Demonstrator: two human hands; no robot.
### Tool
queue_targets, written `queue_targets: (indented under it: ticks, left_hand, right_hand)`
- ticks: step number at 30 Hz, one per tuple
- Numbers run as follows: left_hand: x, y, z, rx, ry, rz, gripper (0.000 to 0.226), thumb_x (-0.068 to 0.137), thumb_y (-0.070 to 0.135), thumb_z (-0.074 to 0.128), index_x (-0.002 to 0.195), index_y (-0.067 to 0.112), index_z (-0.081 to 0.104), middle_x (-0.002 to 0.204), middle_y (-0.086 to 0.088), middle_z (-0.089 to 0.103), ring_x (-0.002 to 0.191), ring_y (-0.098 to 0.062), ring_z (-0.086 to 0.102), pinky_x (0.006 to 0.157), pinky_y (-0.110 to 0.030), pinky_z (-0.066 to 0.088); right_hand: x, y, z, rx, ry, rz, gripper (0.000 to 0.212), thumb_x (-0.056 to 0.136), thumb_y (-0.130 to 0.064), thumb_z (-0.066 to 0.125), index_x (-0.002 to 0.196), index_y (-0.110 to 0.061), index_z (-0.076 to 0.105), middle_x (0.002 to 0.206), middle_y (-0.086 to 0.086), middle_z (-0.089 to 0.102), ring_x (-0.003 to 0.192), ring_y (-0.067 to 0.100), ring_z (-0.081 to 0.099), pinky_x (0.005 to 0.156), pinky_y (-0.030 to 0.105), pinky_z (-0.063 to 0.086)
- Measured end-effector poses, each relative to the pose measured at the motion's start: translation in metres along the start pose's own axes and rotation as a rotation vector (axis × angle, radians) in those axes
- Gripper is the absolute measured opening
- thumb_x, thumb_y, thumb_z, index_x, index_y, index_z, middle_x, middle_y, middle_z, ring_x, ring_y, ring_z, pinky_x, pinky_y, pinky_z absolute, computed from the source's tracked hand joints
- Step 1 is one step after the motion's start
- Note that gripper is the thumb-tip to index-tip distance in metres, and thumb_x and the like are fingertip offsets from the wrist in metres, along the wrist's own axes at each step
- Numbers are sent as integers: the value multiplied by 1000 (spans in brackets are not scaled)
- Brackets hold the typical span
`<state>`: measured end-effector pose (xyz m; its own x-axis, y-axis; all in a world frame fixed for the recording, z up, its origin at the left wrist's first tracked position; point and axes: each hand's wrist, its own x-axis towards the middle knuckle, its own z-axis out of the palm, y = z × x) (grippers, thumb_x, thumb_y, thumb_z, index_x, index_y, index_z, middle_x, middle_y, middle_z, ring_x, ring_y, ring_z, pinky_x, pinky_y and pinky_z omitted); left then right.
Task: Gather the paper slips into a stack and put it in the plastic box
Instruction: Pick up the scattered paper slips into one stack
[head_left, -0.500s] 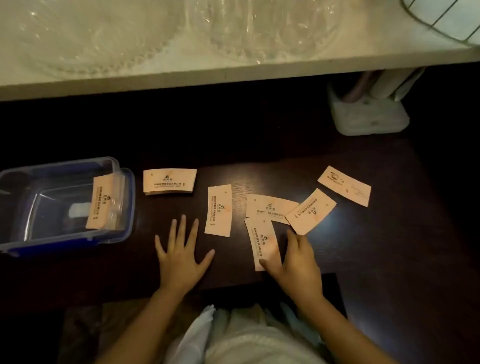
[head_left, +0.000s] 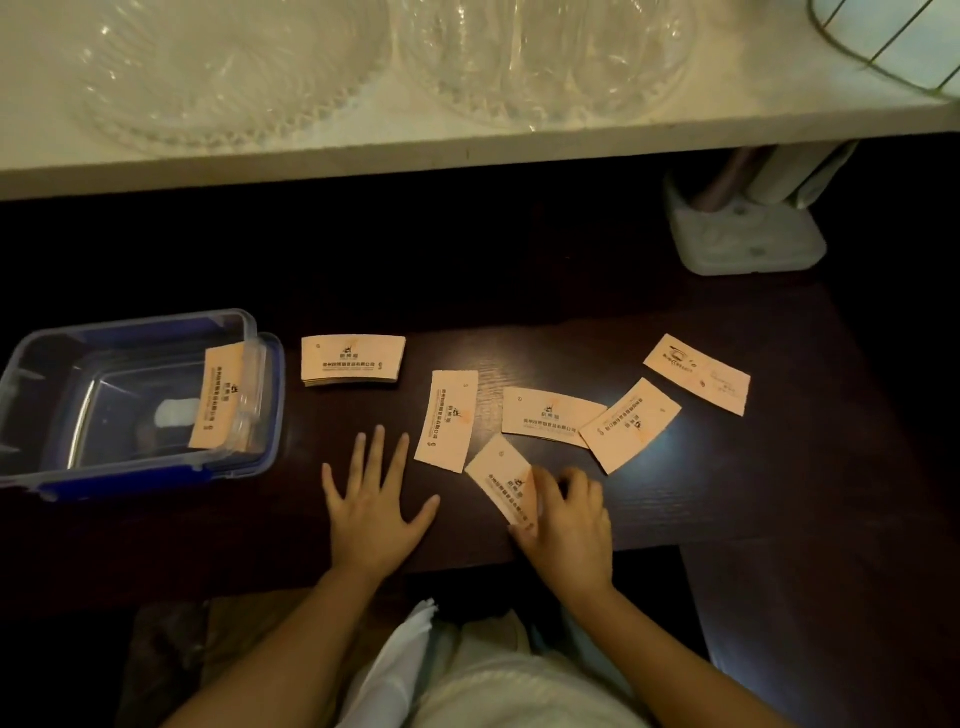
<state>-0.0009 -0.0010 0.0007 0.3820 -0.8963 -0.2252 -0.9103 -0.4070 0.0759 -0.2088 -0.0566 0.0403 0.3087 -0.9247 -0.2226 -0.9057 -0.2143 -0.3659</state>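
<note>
Two hands: left hand spread flat on table; right hand pinching one slip.

Dim warm light, dark table in deep shadow, brighter upper shelf, soft focus, wide-angle bending at edges

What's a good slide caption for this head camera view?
Right hand picks up a paper slip while more lie loose beside the plastic box.

Left hand flat, fingers splayed; right hand curled, pinching.
</note>
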Motion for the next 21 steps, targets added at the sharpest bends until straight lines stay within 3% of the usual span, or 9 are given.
queue_targets:
  ticks: [4,6,9,11,13,15,19,21]
  left_hand:
    - [0,-1,-5,-117,7,-6,81,75,66,33,144,27,19,156,-2,13,143,-18,4,111,-54,0]
    - [1,2,-16,-468,52,-112,74,82,55,44,144,24,21,156,-1,14,143,-14,3,113,-45,-3]
    - [-2,18,-51,-1072,136,-348,59,87,29,54,141,19,31,149,-5,32,135,-18,31,110,-39,27]
    - [-3,35,-73,-1287,-12,-365,51,86,22,56,135,16,41,132,-5,49,115,-16,50,95,-34,44]
    - [-3,53,-86,-1368,-293,-332,40,85,18,58,125,14,51,114,-5,62,97,-14,60,76,-28,54]
    - [-4,67,-91,-1378,-433,-316,28,85,10,57,114,12,56,100,-5,66,88,-13,63,62,-23,57]
    - [-6,81,-94,-1399,-380,-343,15,87,1,52,93,12,62,93,-9,67,85,-18,64,58,-22,58]
    - [-6,78,-95,-1517,-328,-427,15,88,2,50,91,14,61,94,-9,66,88,-20,63,61,-24,59]
  right_hand:
    - [-1,6,-2,-17,-25,-64,62,61,-27,76,116,-12,53,98,11,59,90,32,58,57,41,52]
    - [-1,11,-8,34,-9,-71,61,67,-28,72,122,-12,49,107,8,58,102,29,54,63,40,53]
    - [-2,18,-21,188,4,-77,62,76,-30,66,131,-16,41,121,3,53,116,21,44,78,38,51]
    - [-3,22,-28,232,29,-149,67,76,-29,67,135,-18,37,121,4,53,115,19,46,79,36,52]
    - [-2,24,-36,241,66,-212,69,76,-27,68,136,-18,36,123,4,53,115,16,45,81,34,52]
    - [0,24,-43,236,76,-281,67,78,-26,66,136,-19,35,129,1,50,119,10,37,86,31,49]
    - [5,35,-54,295,51,-357,71,79,-32,65,140,-24,28,140,-8,39,125,-2,26,102,27,39]
    - [15,51,-59,343,164,-285,73,77,-34,69,138,-21,31,140,-7,38,127,4,30,104,30,34]
